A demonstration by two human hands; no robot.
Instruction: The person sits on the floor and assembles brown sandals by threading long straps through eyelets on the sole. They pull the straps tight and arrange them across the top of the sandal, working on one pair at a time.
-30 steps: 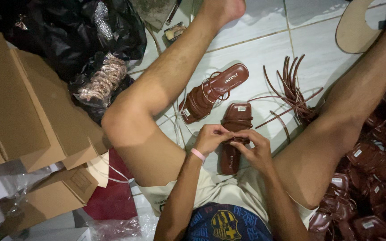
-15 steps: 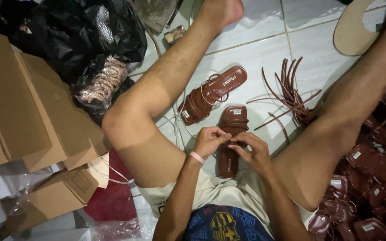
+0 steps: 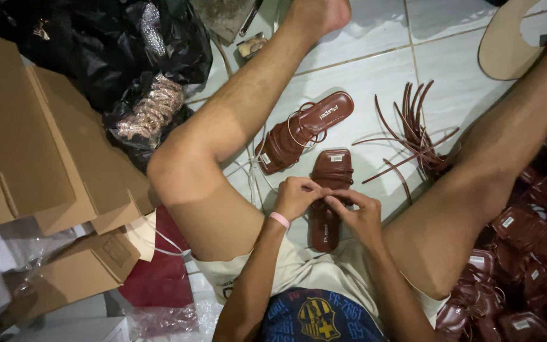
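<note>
Since the frames from a second and half a second ago very little has shifted: both hands stay bunched over the same brown sandal [image 3: 326,218], which lies in the same spot on the white tiled floor [image 3: 375,76] between the person's spread legs, and only the fingers have crept a touch closer together over its middle. The left hand [image 3: 297,196], with a pink band at the wrist, curls inward with its knuckles up, its grip pressed together on something thin at the sandal's strap area; just what it pinches is too small to tell. The right hand [image 3: 359,212] comes in from the other side, fingers bent and tips meeting the left hand's, its grip likewise pinched at the same spot. Both forearms reach forward from the lap, elbows tucked. A second, strapped sandal [image 3: 305,131] lies just beyond, angled up toward the left leg, apart from the hands. A loose bundle of brown straps [image 3: 416,126] lies to its right, cardboard boxes [image 3: 39,152] stand at the left, and a heap of brown sandals [image 3: 533,253] sits by the right thigh.
</note>
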